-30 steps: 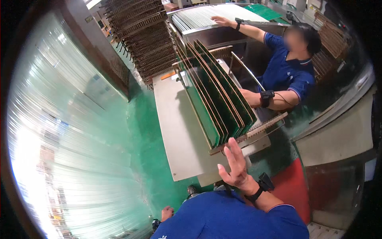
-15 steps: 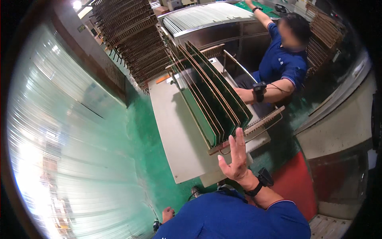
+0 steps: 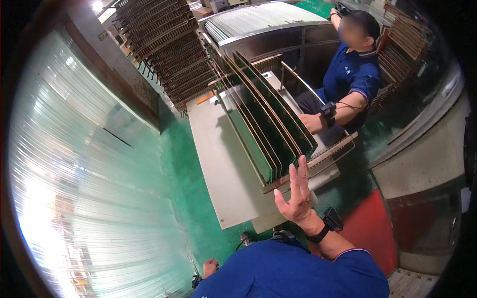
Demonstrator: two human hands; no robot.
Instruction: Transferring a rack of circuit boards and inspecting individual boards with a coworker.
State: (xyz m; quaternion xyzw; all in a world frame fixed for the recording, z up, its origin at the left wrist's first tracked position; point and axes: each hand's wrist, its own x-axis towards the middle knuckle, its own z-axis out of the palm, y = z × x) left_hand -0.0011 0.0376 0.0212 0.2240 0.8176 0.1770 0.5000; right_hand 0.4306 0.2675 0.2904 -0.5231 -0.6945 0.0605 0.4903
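Note:
My right hand is raised with flat, spread fingers, its fingertips at the near lower corner of several green circuit boards. The boards lean side by side in a slotted rack on a grey table. My right wrist wears a black band. My left hand hangs low beside my body over the green floor, holding nothing that I can see; its fingers are too small to read. A co-worker in a blue shirt sits across the rack, with one hand resting by the boards' far side.
Stacks of empty brown racks stand at the back left. A roller conveyor runs behind the table. A clear plastic strip curtain fills the left side. Green floor lies left of the table, a red patch to the right.
My right hand has risen slightly toward the boards' lower corner. The co-worker's raised arm has swung from the conveyor's left side to up beside the head.

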